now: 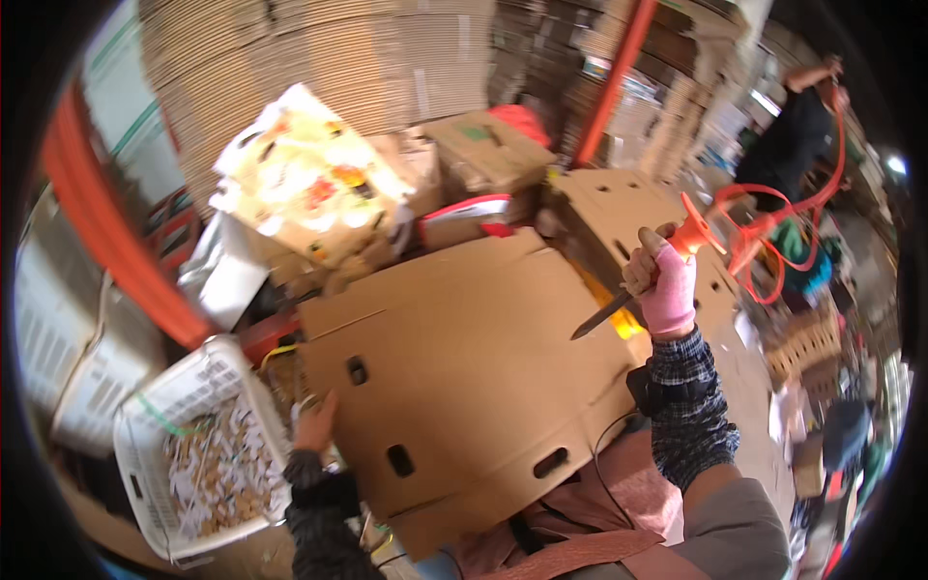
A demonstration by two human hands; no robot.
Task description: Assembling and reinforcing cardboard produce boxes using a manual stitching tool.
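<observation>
A flattened brown cardboard box (464,358) with oval hand holes lies in front of me, partly over my lap. My left hand (315,423) is closed at its left edge, fingers partly hidden and blurred. My right hand (665,285), in a pink fingerless glove, is raised above the right side of the cardboard. It is closed in a fist around a pointed tool with a dark blade (601,316), the tip slanting down to the left. A flared orange piece (692,232) sticks out above the fist; whether it belongs to the tool I cannot tell.
At left stands a white plastic basket (135,464) of paper and cardboard scraps. Flattened cardboard stacks (319,68) rise behind, beside orange posts (116,213). A printed cardboard sheet (300,184) lies at back left. Orange strap loops (773,237) hang right, near another person (788,135).
</observation>
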